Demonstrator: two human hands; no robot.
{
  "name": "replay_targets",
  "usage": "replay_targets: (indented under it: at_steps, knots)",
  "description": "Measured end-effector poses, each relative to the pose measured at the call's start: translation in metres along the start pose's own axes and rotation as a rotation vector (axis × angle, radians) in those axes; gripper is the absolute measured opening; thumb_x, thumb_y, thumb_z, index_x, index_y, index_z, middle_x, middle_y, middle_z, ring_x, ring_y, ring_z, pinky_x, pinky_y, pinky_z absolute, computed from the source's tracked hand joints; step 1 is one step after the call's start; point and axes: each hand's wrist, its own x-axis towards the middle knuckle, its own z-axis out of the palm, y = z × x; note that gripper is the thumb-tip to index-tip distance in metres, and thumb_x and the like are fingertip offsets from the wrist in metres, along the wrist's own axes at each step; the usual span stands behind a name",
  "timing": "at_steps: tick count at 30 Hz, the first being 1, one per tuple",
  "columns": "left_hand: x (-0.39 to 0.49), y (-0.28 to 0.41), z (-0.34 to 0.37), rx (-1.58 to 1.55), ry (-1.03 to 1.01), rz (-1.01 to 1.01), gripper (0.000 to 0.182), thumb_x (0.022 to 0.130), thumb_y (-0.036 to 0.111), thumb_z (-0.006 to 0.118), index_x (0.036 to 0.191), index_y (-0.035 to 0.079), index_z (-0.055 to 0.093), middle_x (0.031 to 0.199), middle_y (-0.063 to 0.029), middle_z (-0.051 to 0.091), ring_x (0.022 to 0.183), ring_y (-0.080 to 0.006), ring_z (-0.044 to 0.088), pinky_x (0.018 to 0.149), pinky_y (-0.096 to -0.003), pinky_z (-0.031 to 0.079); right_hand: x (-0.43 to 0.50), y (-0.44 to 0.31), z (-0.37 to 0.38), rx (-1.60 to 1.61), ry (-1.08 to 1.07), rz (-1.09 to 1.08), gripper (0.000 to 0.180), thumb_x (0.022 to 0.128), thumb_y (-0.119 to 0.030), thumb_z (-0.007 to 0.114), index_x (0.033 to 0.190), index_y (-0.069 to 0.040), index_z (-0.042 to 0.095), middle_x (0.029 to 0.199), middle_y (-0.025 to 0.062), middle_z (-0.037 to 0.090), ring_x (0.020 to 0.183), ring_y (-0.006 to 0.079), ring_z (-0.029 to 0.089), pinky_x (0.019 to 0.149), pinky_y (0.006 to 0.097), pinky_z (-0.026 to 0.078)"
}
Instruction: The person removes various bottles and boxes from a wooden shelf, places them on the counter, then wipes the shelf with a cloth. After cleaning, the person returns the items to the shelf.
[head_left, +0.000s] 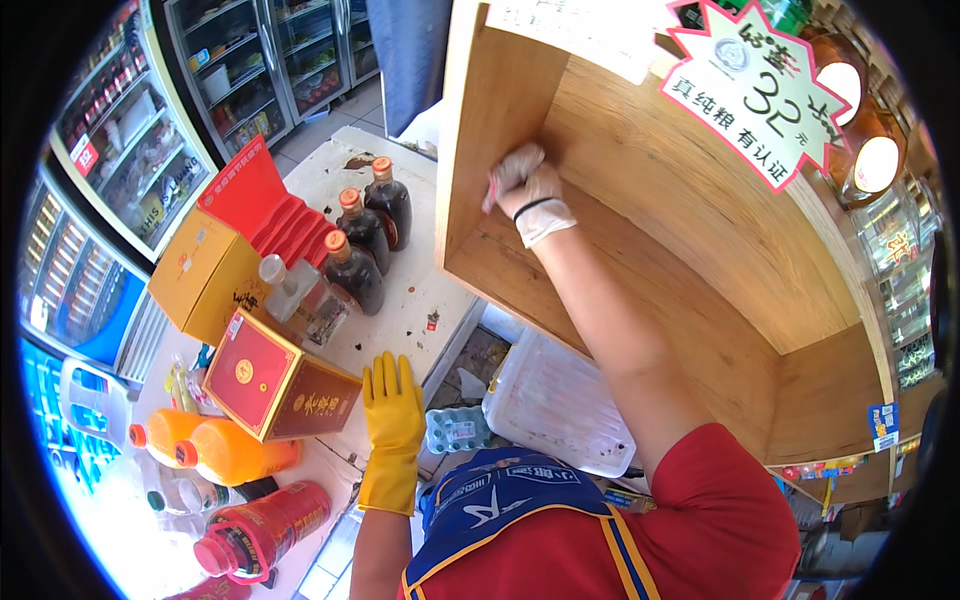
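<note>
My right hand (529, 196), in a thin whitish glove with a dark band at the wrist, reaches into a wooden shelf compartment (675, 195). Bunched in its fingers is what looks like a greyish-pink cloth (512, 171), pressed against the left side panel near the back corner. Part of the cloth is hidden by the hand. A yellow rubber glove covers my left hand (392, 427), which lies palm down with fingers extended at the edge of a white countertop (409, 292). Beside its fingers stands a red and gold box (289, 382). The left hand holds nothing.
Dark bottles with orange caps (354, 270), a clear glass bottle (304, 300) and a yellow box (202, 274) crowd the counter. Orange drink bottles (236, 452) stand nearer. Below the shelf sit a lidded plastic bin (559, 405) and a bottle pack (457, 430). A price sign (757, 94) hangs above.
</note>
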Motion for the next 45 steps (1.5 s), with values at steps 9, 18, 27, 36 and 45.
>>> replay_targets:
  at_steps: [9,18,27,36,45]
  knots:
    - [0.0,0.0,0.003,0.006,0.005,-0.005,0.058,0.095,0.021,0.069,0.146,-0.004,0.058,0.152,-0.0304,0.055,0.141,-0.0489,0.051,0.125,-0.0621,0.033,0.114,-0.073,0.017,-0.64,-0.055,-0.724,0.03,0.109,-0.029,0.056,0.12,-0.002,0.064,0.113,0.0092,0.069,0.097,0.0182,0.062,0.083,0.0341,0.052]
    - [0.0,0.0,0.002,-0.011,0.002,-0.015,0.057,0.096,0.02,0.068,0.147,-0.004,0.058,0.153,-0.0305,0.055,0.143,-0.0489,0.051,0.125,-0.0619,0.034,0.058,-0.076,-0.1,-0.917,0.213,-0.309,0.015,0.105,-0.008,0.056,0.109,-0.006,0.071,0.107,0.0063,0.073,0.087,0.0189,0.07,0.078,0.0391,0.061]
    - [0.001,0.001,0.003,-0.002,-0.009,-0.018,0.058,0.095,0.02,0.069,0.146,-0.004,0.059,0.152,-0.0304,0.055,0.142,-0.0491,0.051,0.124,-0.0622,0.034,0.015,-0.053,-0.091,-1.951,-0.104,-0.237,0.02,0.093,-0.022,0.061,0.11,-0.017,0.07,0.117,0.0133,0.075,0.102,0.033,0.07,0.084,0.0483,0.06]
    - [0.001,0.002,0.001,0.03,-0.008,0.003,0.057,0.097,0.021,0.068,0.146,-0.004,0.059,0.15,-0.0299,0.057,0.14,-0.0485,0.053,0.124,-0.0616,0.035,-0.131,-0.033,-0.051,-1.826,-1.102,-0.2,0.02,0.094,-0.014,0.06,0.109,-0.016,0.073,0.115,0.0079,0.072,0.115,0.033,0.065,0.093,0.0485,0.055]
    - [0.002,0.002,0.002,0.023,0.005,-0.003,0.056,0.098,0.023,0.067,0.147,-0.004,0.059,0.151,-0.0291,0.057,0.14,-0.0486,0.053,0.123,-0.0618,0.035,-0.088,-0.038,-0.025,-1.995,-0.613,-0.144,0.028,0.09,-0.012,0.062,0.115,-0.011,0.073,0.121,0.0129,0.072,0.108,0.0365,0.069,0.094,0.0521,0.056]
